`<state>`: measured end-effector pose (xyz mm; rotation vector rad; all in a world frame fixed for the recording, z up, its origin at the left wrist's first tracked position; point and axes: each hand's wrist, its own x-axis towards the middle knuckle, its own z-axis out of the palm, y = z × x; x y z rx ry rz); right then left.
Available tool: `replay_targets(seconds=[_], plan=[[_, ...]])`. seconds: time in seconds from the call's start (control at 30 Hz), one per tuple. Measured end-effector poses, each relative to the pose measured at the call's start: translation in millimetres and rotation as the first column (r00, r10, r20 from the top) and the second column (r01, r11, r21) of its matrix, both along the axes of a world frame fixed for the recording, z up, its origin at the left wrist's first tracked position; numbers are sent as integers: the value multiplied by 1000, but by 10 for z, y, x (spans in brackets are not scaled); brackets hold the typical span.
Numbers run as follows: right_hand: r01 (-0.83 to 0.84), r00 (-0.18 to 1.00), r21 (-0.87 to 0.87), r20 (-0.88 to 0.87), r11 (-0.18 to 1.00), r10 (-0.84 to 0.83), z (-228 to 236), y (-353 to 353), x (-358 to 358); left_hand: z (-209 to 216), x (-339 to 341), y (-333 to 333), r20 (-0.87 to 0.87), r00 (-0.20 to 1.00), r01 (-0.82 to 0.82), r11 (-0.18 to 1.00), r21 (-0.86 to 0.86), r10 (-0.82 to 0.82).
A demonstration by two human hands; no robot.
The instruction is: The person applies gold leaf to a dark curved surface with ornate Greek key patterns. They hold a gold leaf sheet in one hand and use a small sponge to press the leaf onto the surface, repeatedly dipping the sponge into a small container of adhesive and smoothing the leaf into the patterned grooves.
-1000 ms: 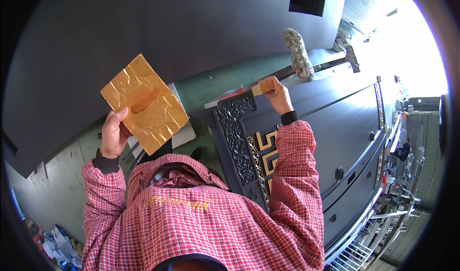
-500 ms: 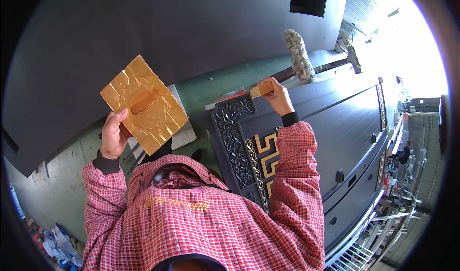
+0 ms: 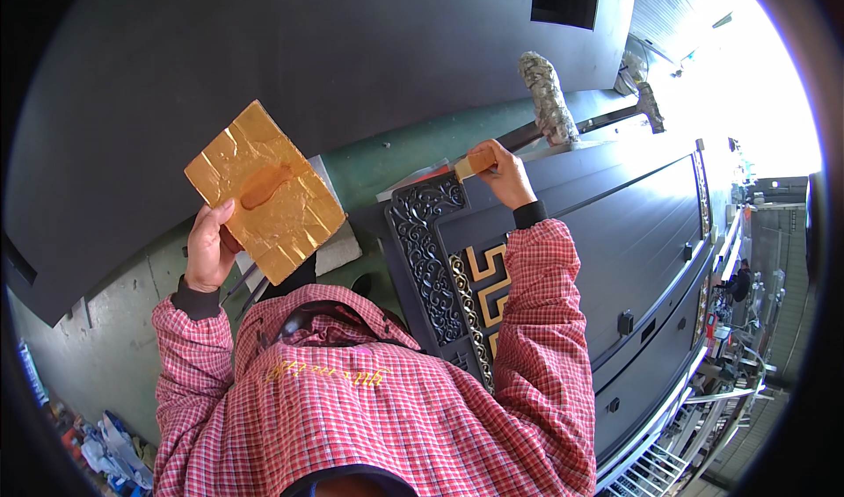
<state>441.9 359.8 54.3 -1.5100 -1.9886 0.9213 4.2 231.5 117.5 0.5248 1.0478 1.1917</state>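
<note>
Still holding a gold board (image 3: 265,194) by its edge in the left hand (image 3: 207,253) and pinching a block (image 3: 475,164) in the right hand (image 3: 508,178), near the carving (image 3: 425,242) on a dark panel (image 3: 598,233), with hardly any shift since a second ago, suggesting slow, careful work.

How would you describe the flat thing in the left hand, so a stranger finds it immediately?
Find the large dark panel filling the upper left. Near its lower edge in view, the left hand holds a gold board. Unlike the small block in the right hand, it is broad, shiny and wrinkled, with an orange-brown patch mid-surface.
</note>
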Motion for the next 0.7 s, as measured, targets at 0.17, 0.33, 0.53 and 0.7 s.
replay_targets(seconds=[0.17, 0.33, 0.53, 0.7], plan=[[10, 1000, 9, 18, 1000, -10, -11, -80, 14, -56, 21, 4, 32, 999, 26, 999, 23, -27], [11, 1000, -17, 4, 1000, -11, -69, -128, 77, -49, 19, 21, 32, 999, 28, 999, 17, -29], [32, 999, -57, -6, 998, -33, -64, -234, 133, -105, 48, 11, 30, 999, 38, 999, 18, -38], [69, 997, -90, -11, 994, -71, -65, -343, 172, -67, 116, 15, 36, 997, 66, 997, 42, -67]])
